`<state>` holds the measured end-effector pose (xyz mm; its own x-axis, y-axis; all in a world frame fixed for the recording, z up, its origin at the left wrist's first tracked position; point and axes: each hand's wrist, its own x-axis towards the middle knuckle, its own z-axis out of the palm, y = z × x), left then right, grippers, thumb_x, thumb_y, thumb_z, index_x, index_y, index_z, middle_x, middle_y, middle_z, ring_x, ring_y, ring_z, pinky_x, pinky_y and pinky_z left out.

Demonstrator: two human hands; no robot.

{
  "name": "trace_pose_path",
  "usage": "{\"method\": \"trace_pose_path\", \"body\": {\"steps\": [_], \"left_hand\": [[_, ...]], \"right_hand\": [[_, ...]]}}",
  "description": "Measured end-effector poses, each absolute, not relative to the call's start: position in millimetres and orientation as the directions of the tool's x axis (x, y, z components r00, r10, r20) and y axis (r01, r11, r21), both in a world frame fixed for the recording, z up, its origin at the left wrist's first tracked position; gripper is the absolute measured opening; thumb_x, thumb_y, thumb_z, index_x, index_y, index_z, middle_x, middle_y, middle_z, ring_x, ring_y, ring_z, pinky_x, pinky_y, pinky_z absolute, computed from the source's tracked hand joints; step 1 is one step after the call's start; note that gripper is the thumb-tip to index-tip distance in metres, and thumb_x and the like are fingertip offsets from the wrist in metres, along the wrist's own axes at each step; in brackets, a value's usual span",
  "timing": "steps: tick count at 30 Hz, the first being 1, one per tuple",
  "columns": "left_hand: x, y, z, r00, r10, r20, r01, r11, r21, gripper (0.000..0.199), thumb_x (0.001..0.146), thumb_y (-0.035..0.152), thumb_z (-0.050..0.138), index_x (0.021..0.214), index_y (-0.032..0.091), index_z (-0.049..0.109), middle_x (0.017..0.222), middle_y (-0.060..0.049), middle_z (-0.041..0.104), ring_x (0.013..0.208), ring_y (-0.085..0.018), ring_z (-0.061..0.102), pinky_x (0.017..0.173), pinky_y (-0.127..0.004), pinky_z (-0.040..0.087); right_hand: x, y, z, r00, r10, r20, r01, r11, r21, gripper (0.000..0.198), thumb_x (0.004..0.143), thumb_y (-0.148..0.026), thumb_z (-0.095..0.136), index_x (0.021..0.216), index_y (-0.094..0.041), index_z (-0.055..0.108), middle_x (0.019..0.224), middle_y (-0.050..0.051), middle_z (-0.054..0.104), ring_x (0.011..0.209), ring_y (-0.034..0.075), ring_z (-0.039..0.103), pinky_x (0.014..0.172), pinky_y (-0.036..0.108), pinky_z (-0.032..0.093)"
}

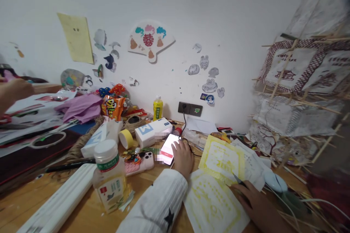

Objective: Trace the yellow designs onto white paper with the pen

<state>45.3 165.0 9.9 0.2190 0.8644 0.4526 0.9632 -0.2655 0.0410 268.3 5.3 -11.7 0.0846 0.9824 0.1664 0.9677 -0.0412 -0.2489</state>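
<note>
My left hand (183,158), in a white ribbed sleeve with a black star, lies over the right side of a lit phone (167,149). Its fingers are stretched out and touch the screen. My right hand (253,200) is closed around a dark, pointed, pen-like tool (241,182), whose exact kind I cannot make out. The tool's tip is over a yellow-bordered paper sheet (237,153). Below that sheet, a white paper with yellow drawing (216,204) lies beside my right hand.
A clear bottle with a white cap (106,174), a pink phone case (144,164), yellow tape (126,139) and a tissue pack (153,131) stand or lie left of the phone. A stick-and-paper lantern frame (298,69) rises at right. Another person's hand (16,89) is far left.
</note>
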Motion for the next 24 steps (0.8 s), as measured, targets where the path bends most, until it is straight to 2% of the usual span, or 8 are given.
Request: {"method": "trace_pose_path", "body": {"steps": [4,9,14,18,24], "left_hand": [[50.3,165.1,10.0,0.182,0.872,0.455,0.971,-0.231,0.054,0.052,0.091,0.031,0.055,0.137,0.008,0.049,0.139,-0.023,0.048,0.126,-0.040,0.044,0.106,-0.059,0.027],[46.3,167.6,7.6,0.186,0.878,0.440,0.968,-0.240,0.069,0.061,0.087,0.039,0.057,0.138,0.007,0.050,0.141,-0.025,0.046,0.128,-0.046,0.041,0.109,-0.064,0.018],[45.2,168.5,6.4,0.190,0.881,0.433,0.967,-0.243,0.072,0.059,0.087,0.039,0.056,0.136,0.006,0.053,0.143,-0.026,0.043,0.132,-0.047,0.036,0.110,-0.064,0.017],[46.3,166.5,8.5,0.185,0.886,0.425,0.969,-0.237,0.072,0.056,0.089,0.036,0.053,0.137,0.007,0.051,0.144,-0.026,0.042,0.132,-0.047,0.037,0.110,-0.062,0.018],[45.9,165.7,10.9,0.194,0.891,0.411,0.968,-0.242,0.069,0.056,0.089,0.038,0.054,0.135,0.006,0.053,0.143,-0.027,0.043,0.131,-0.046,0.038,0.110,-0.062,0.019]], "right_hand": [[273.9,5.6,-13.5,0.038,0.989,0.141,0.968,-0.002,-0.251,0.040,0.091,-0.032,0.038,0.115,-0.026,0.070,0.110,0.011,0.066,0.096,0.025,0.070,0.082,0.036,0.056],[276.6,4.6,-16.6,0.024,0.991,0.132,0.969,0.010,-0.247,0.041,0.091,-0.030,0.039,0.118,-0.026,0.069,0.115,0.012,0.065,0.097,0.025,0.070,0.084,0.035,0.056],[279.4,5.0,-20.1,0.029,0.981,0.192,0.962,0.024,-0.270,0.036,0.091,-0.033,0.044,0.112,-0.029,0.072,0.111,0.010,0.068,0.094,0.025,0.071,0.080,0.031,0.058],[280.4,4.8,-19.6,0.024,0.990,0.142,0.964,0.015,-0.265,0.039,0.091,-0.033,0.042,0.117,-0.029,0.070,0.114,0.010,0.067,0.098,0.024,0.070,0.082,0.031,0.057],[271.7,4.0,-12.8,0.072,0.990,0.120,0.961,-0.036,-0.276,0.041,0.089,-0.034,0.039,0.114,-0.027,0.071,0.112,0.011,0.066,0.093,0.025,0.070,0.080,0.034,0.056]]}}
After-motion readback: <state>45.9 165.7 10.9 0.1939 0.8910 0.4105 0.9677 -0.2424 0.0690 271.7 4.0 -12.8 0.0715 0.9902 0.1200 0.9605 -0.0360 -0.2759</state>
